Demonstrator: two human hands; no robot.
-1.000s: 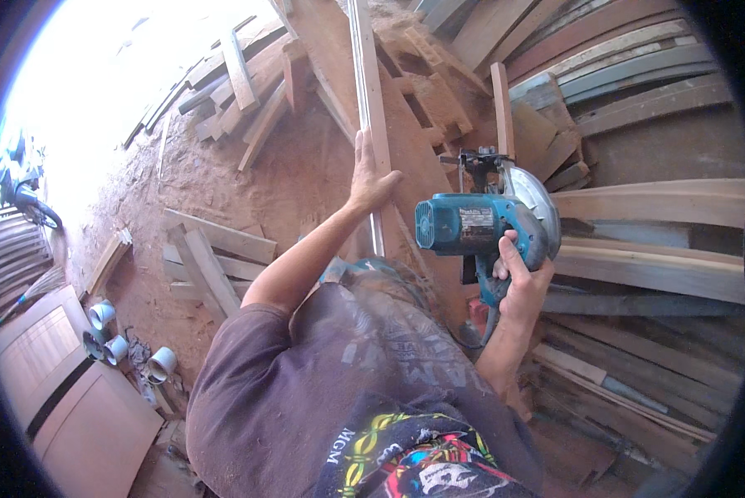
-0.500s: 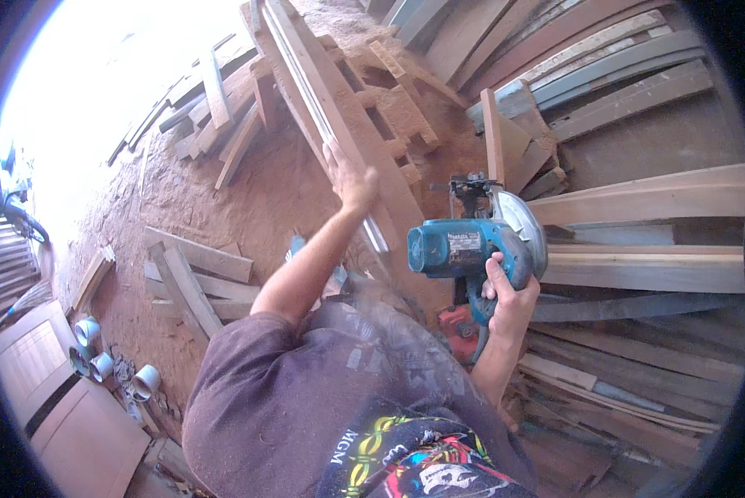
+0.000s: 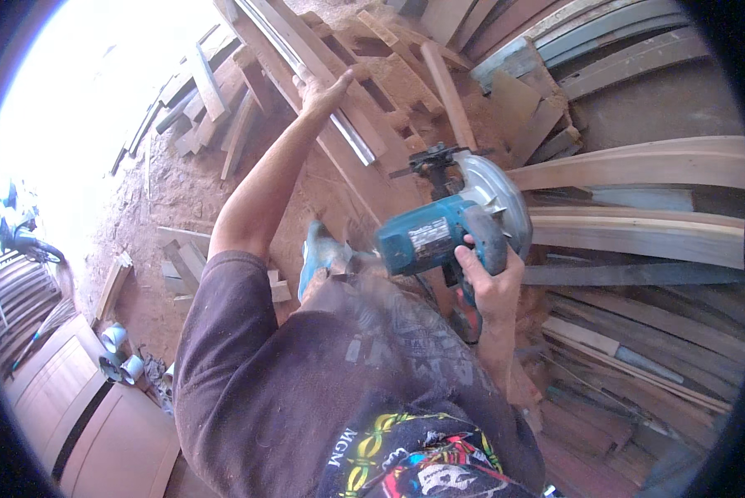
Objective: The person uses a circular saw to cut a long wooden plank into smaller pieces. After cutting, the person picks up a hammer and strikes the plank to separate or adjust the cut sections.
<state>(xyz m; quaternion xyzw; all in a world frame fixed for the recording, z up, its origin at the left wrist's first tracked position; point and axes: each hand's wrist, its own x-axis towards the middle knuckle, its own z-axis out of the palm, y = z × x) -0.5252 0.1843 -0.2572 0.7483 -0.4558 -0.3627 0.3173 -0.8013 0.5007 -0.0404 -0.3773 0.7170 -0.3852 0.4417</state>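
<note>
My right hand (image 3: 490,286) is wrapped around the rear handle of a teal circular saw (image 3: 426,236), whose silver blade guard faces right. The saw is over the near right end of a long wooden plank (image 3: 364,178); whether its base touches the wood cannot be made out. Farther ahead, my left hand (image 3: 321,98) grips a narrow silver metal bar (image 3: 352,137) lying lengthwise along the plank. Its fingers curl over the bar while the thumb sticks out to the right.
Long boards (image 3: 638,232) are stacked along the right side. Scrap wood (image 3: 240,124) and offcuts (image 3: 182,257) lie on the dusty floor to the left. Door panels (image 3: 115,448) and white cans (image 3: 114,336) are at the lower left. A slotted wooden beam (image 3: 381,79) lies beyond the plank.
My left hand has moved forward with the metal bar, whose near end has shifted away along the plank. The saw has tilted and come slightly left in my right hand. The view has shifted too.
</note>
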